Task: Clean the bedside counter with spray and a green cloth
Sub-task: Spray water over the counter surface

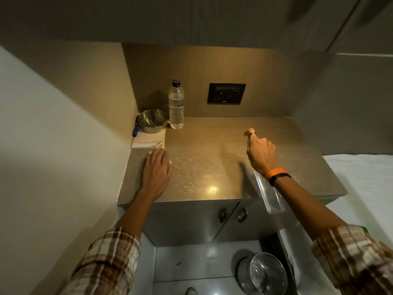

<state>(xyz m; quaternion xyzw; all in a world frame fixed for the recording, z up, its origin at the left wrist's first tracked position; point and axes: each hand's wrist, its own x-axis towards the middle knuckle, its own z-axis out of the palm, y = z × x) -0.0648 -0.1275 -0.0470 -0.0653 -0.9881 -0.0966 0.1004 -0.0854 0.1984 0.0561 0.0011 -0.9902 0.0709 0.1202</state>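
The brown wood-grain bedside counter (212, 133) carries many fine spray droplets (187, 173) across its front half. My right hand (260, 153) hovers above the counter's right side, closed around the top of a clear spray bottle (271, 195) whose body slants down under my wrist. One ringed finger sticks forward. My left hand (157, 169) lies flat, palm down, on the counter's left front, holding nothing. A small green patch (364, 228) shows at my right sleeve; I cannot tell what it is.
At the back left corner stand a water bottle (176, 105), a steel ashtray (152, 122), a notepad (148, 141) and a blue pen (135, 129). A socket plate (226, 93) is on the back wall. A white bed (361, 177) lies right; a steel bin (266, 273) sits on the floor.
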